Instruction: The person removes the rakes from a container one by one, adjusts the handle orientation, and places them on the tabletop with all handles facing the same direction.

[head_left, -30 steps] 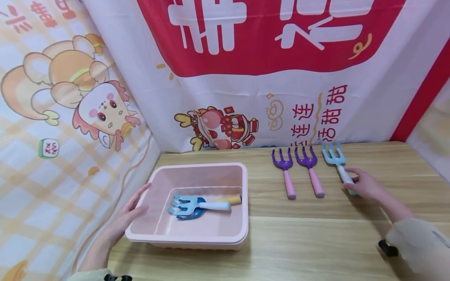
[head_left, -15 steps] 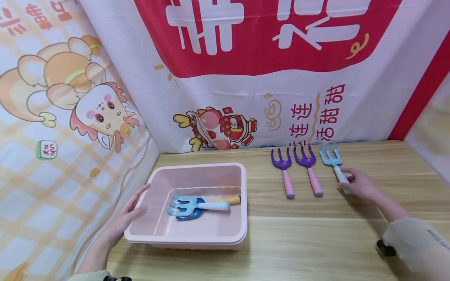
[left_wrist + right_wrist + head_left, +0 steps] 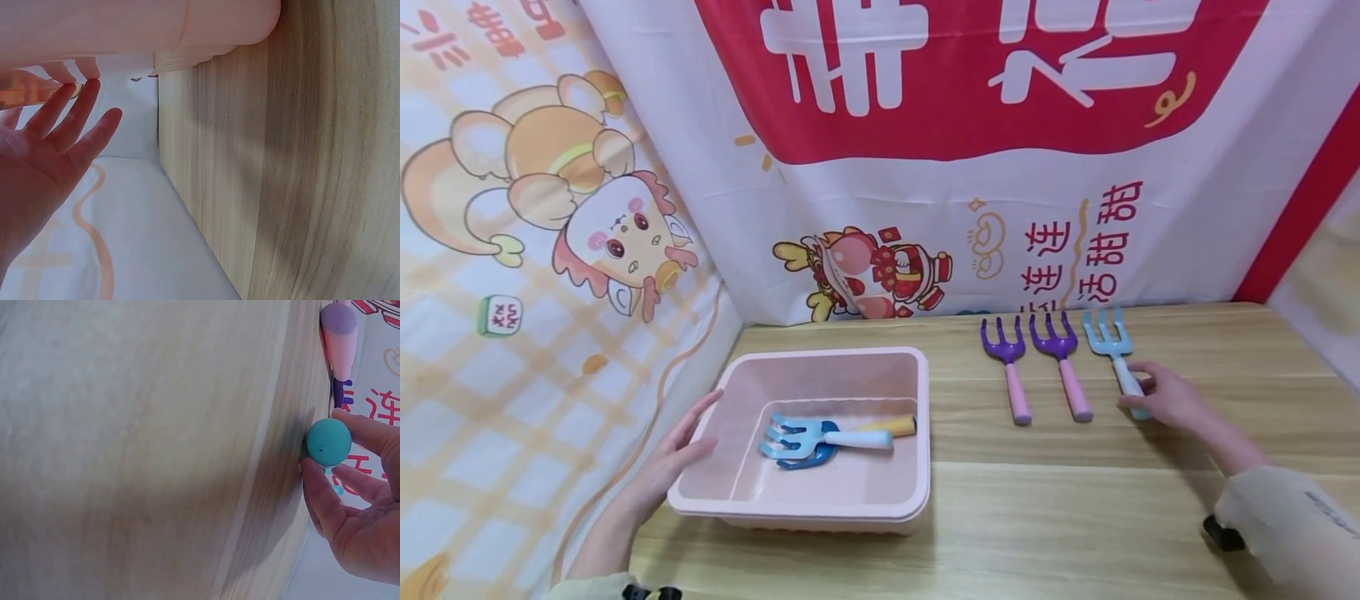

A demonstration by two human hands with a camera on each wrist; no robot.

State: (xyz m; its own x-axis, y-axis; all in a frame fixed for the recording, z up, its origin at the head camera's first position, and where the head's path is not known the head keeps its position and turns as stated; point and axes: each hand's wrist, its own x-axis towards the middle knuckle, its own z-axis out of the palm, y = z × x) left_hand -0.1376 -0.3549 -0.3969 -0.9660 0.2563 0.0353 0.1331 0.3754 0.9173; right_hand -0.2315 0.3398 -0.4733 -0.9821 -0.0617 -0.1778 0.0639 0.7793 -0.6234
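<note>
three forks are lying in a row at far right on the wood-grain table [image 3: 1037, 517], tines facing far and handles facing near, probably so each grip is within easy reach. left fork [image 3: 1014, 379] and middle fork [image 3: 1069, 375] are purple with pink handles. rightmost is the light-blue fork [image 3: 1123, 372]: right hand [image 3: 1167, 400] is pinching its pale handle between thumb and fingertips, close to the teal end, likely for control. can't tell if the handle is touching wood under the grip.

left hand [image 3: 672, 460]: fingers are spreading, fairly straight, tips resting at the outer left wall of the pink bin [image 3: 797, 510], thumb at the rim. looks like steadying, not lifting. bin is sitting at left, mouth up; inside, a second light-blue fork [image 3: 805, 439] is lying across a dark-blue fork [image 3: 822, 457], yellow handle pointing right.

table grain is running left to right. white cloth [image 3: 940, 187] with a red panel is hanging at the far side; checked cloth [image 3: 445, 392] with a cartoon animal is covering the left.
</note>
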